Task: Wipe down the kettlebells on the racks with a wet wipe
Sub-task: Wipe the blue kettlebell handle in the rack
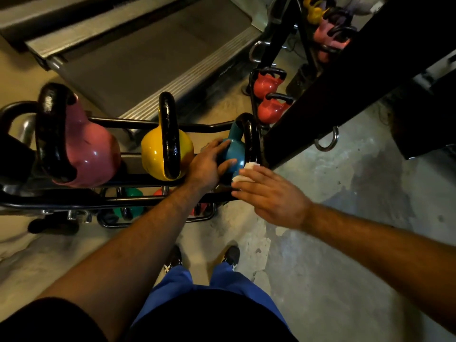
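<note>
Your blue kettlebell (pixel 234 154) sits at the right end of the rack's (pixel 148 124) top tier, but your hands cover its near side and its base is hidden. Its black handle (pixel 251 139) loops over the right side, running front to back, with the bell's long axis tipped toward the dark beam (pixel 320 99) on the right. Your left hand (pixel 207 166) lies on the bell's left face, fingers spread and nearly straight, thumb reaching across the front. Your right hand (pixel 269 193) holds flat, fingers straight, pressing the white wet wipe (pixel 243 172) against the lower right of the bell; most of the wipe is under your fingers. The handle nearly touches the beam, leaving little room there. To the left stand a yellow kettlebell (pixel 153 154) and a pink kettlebell (pixel 93 154), each with a gap beside it. 2 bells on the lower tier are mostly hidden behind your left forearm. Open concrete floor (pixel 345 243) lies to your right.
</note>
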A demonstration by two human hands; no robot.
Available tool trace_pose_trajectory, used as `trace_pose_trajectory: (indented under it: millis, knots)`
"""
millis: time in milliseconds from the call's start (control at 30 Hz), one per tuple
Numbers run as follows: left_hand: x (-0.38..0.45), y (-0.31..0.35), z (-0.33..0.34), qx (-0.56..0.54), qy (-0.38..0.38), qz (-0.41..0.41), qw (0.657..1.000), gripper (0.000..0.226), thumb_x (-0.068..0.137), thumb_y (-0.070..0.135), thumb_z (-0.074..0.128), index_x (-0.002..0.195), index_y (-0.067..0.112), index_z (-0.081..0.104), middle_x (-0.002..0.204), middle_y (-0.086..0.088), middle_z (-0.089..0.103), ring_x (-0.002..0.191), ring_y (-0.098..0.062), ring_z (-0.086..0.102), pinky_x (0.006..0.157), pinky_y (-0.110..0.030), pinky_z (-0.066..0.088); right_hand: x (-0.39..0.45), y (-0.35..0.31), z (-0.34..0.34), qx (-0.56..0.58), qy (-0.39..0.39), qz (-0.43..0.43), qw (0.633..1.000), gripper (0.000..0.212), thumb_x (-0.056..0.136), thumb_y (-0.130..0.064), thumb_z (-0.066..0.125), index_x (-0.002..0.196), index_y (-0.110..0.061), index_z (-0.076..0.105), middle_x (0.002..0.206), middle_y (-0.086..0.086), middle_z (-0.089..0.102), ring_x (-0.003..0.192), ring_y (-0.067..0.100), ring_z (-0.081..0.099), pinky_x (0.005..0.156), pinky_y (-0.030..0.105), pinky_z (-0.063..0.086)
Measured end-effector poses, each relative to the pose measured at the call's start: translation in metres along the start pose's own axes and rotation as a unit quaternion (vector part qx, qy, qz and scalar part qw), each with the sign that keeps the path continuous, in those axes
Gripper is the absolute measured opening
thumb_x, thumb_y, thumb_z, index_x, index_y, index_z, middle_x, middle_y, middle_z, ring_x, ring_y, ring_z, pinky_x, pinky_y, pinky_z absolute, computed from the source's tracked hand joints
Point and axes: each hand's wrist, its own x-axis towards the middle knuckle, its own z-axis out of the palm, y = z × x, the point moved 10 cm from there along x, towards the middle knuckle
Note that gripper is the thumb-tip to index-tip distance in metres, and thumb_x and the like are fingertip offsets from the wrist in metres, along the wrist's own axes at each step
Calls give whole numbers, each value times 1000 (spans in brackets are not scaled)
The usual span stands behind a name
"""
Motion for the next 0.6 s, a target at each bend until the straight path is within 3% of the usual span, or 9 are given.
trace_pose_trajectory:
  millis: [167, 267, 333, 400, 500, 600]
  knots:
    - [3, -10, 6, -19, -7, 0, 1000, 58, 92, 30, 68, 144, 13, 51, 153, -6, 44, 139, -21, 44, 117, -43, 36, 6, 36, -33, 47, 118, 110, 986, 32, 96, -6, 55, 125, -7, 68, 140, 13, 60, 139, 33, 47, 112, 46, 43]
    - [3, -12, 6, -5, -8, -9, 1000, 71, 85, 54, 60, 146, 18, 49, 154, -1, 42, 139, -18, 44, 117, -41, 36, -1, 34, -33, 97, 147, 168, 970, 32, 99, -9, 51, 127, -6, 67, 141, 11, 60, 141, 30, 46, 112, 40, 44]
    - [3, -13, 5, -10, -5, -23, 1000, 76, 81, 60, 58, 146, 22, 49, 154, 2, 42, 139, -16, 43, 117, -40, 36, -12, 34, -29, 183, 183, 242, 935, 35, 101, -5, 47, 132, -6, 63, 144, 9, 57, 143, 24, 44, 115, 36, 41]
    - [4, -15, 6, -17, -1, -25, 1000, 68, 85, 49, 65, 146, 21, 49, 154, 2, 42, 139, -15, 44, 118, -41, 36, -27, 36, -21, 320, 244, 347, 847, 40, 100, 3, 46, 137, -7, 59, 147, 6, 55, 142, 13, 45, 114, 34, 42]
    - [5, -14, 3, 6, 18, -23, 1000, 58, 93, 32, 68, 147, 24, 48, 156, 6, 40, 138, -8, 39, 119, -32, 32, -47, 42, -1, 458, 308, 489, 675, 40, 105, -3, 43, 141, -12, 56, 141, 2, 60, 134, 7, 52, 109, 29, 47]
    - [7, -17, 2, 36, 29, -43, 998, 58, 94, 29, 67, 148, 25, 46, 158, 7, 37, 139, -7, 36, 112, -21, 28, -52, 49, 19, 564, 313, 546, 535, 41, 106, -5, 42, 144, -15, 52, 132, 3, 64, 122, 13, 62, 98, 27, 55]
